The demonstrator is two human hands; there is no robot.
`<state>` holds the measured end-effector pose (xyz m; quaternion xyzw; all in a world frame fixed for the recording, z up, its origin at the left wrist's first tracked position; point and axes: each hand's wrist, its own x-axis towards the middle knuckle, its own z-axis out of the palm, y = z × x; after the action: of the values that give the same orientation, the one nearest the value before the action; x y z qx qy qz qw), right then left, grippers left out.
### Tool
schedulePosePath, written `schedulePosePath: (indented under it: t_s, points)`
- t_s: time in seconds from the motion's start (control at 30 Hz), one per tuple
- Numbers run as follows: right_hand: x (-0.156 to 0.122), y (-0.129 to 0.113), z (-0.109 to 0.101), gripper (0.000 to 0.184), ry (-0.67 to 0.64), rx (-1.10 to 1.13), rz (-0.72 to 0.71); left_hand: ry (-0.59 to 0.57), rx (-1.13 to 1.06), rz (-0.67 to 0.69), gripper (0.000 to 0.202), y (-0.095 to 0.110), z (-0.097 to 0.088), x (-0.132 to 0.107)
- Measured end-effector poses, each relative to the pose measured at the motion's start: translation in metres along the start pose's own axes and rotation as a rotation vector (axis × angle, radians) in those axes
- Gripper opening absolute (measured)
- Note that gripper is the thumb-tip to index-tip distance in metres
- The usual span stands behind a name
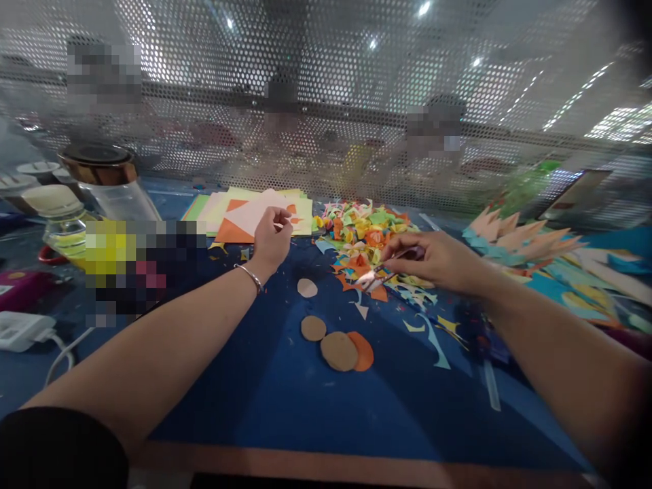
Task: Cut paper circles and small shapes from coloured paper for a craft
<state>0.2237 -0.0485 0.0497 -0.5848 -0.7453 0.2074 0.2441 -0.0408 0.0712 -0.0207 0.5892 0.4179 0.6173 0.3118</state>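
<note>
My left hand is closed in a pinch over the pale pink sheet on the paper stack. A small pale bit shows at its fingertips, but I cannot make out what it is. My right hand is wrapped round a pair of scissors, their metal blades pointing left over the paper scraps. Nearer me lie a pale pink paper circle, a small cardboard circle and a larger cardboard circle, which partly covers an orange paper circle.
A heap of coloured paper scraps lies at the back centre. Pointed paper cutouts stand to the right. On the left are a lidded jar, a bottle with a cream cap and a white charger. A perforated metal screen rises behind.
</note>
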Motion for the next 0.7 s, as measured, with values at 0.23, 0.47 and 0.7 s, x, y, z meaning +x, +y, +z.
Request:
schedulePosePath:
  t_s: [0.23, 0.47, 0.7]
  points:
    - [0.0, 0.006, 0.006, 0.024, -0.039, 0.03, 0.003, -0.038, 0.012, 0.013, 0.025, 0.001, -0.002, -0.002]
    - [-0.015, 0.01, -0.012, 0.03, 0.021, 0.03, 0.044, -0.065, 0.052, 0.025, 0.023, -0.002, -0.002, 0.0]
    - [-0.058, 0.017, -0.044, 0.039, -0.218, -0.014, 0.204, -0.102, 0.093, 0.022, 0.022, 0.004, -0.002, -0.003]
